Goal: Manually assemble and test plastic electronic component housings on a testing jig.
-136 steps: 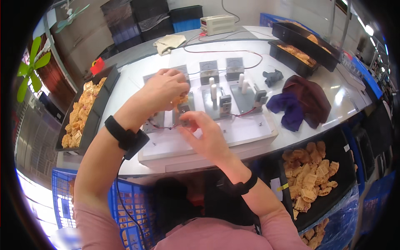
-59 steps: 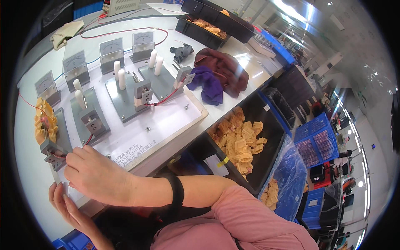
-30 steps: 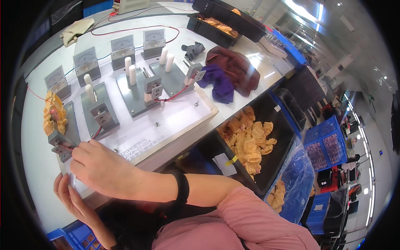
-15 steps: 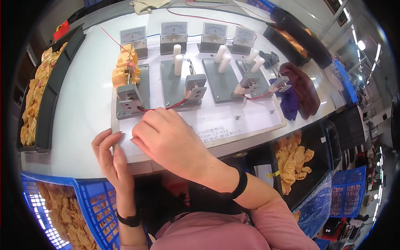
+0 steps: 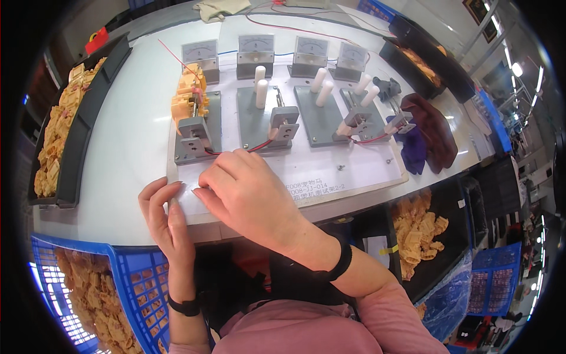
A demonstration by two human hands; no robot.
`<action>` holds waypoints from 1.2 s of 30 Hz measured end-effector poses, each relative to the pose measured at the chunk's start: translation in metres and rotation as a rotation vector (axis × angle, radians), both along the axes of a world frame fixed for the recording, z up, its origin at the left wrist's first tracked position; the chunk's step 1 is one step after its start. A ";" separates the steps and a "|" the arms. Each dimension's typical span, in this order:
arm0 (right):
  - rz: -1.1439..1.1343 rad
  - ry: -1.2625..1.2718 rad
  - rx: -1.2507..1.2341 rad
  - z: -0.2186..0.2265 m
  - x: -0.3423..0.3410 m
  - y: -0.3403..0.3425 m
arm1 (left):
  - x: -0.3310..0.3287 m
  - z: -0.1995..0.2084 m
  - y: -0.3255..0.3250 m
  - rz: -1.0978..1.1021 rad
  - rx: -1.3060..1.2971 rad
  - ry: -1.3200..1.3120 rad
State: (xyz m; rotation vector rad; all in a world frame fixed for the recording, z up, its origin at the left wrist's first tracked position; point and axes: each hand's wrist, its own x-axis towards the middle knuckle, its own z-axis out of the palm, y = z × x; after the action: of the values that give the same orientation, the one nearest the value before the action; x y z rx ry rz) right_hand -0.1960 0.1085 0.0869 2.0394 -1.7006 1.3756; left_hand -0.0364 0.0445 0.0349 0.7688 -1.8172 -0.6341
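Note:
Over the front left of the bench, my left hand (image 5: 165, 215) has bent fingers with a gap between thumb and forefinger, and nothing shows in it. Close beside it, my right hand (image 5: 247, 197) is curled palm down, its fingertips near the red and black wires (image 5: 259, 146); whatever lies under its fingers is hidden. Just beyond stands the leftmost grey test fixture (image 5: 194, 134), with a yellow plastic part (image 5: 190, 97) mounted on it. A second grey fixture (image 5: 250, 127), with two white pegs, stands to its right, touched by neither hand.
Dial meters (image 5: 255, 49) line the back of the board. More pegged fixtures (image 5: 321, 124) stand right, beside dark cloths (image 5: 433, 133). Yellow parts fill a black tray (image 5: 88, 133) at left, a blue basket (image 5: 127, 265) below, and a black bin (image 5: 439, 265) at lower right.
The whole scene has shifted slightly to the right in view. Both hands keep nearly the same pose and place beside the leftmost fixture.

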 end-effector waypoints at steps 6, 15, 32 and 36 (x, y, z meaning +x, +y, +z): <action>-0.043 0.003 0.039 -0.001 0.001 0.000 | 0.000 -0.001 0.000 0.015 -0.018 -0.006; -0.050 -0.011 0.014 -0.001 0.000 0.000 | -0.002 0.001 0.001 0.001 -0.009 0.016; -0.008 -0.059 -0.026 -0.003 -0.001 0.001 | -0.001 -0.001 -0.001 -0.004 -0.039 0.021; 0.028 -0.157 -0.007 0.000 -0.001 -0.001 | 0.001 0.001 -0.002 -0.023 -0.019 0.026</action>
State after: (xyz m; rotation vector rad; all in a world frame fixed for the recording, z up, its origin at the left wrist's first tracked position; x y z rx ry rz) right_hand -0.1972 0.1080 0.0873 2.0069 -1.7304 1.5862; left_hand -0.0355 0.0426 0.0363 0.7251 -1.8079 -0.6381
